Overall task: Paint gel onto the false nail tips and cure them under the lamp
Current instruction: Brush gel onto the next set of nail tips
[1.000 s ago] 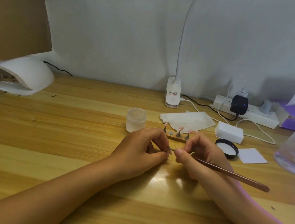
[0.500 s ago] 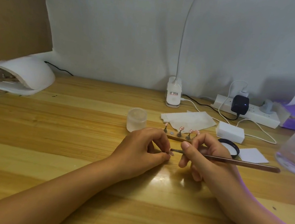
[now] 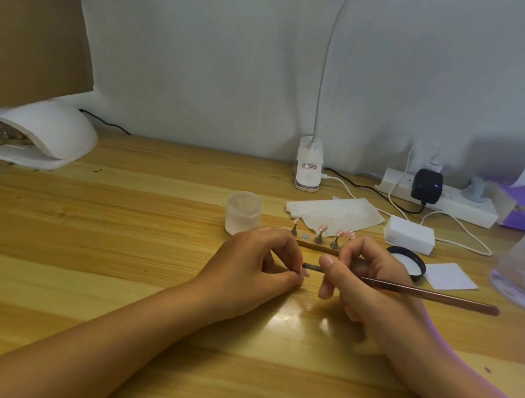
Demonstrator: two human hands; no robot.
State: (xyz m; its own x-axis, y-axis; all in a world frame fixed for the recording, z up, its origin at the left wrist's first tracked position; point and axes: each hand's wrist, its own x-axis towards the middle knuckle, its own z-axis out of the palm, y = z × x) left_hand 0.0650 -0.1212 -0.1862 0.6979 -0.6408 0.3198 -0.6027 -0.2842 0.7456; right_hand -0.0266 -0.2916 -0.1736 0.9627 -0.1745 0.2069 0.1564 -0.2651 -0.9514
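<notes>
Left hand (image 3: 255, 261) pinches the light, fragile nail tip (image 3: 305, 272), apparently by its base; right hand (image 3: 371, 281) grips the brush (image 3: 421, 290).

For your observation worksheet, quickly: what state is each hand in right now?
Left hand: closed, pinching a small nail tip.
Right hand: closed, holding the brush.

Pink nail tips (image 3: 323, 228) — seemingly white-dotted; copper-brown brush (image 3: 421, 291); frosted jar (image 3: 243, 212); white curing lamp (image 3: 43, 133).
</notes>
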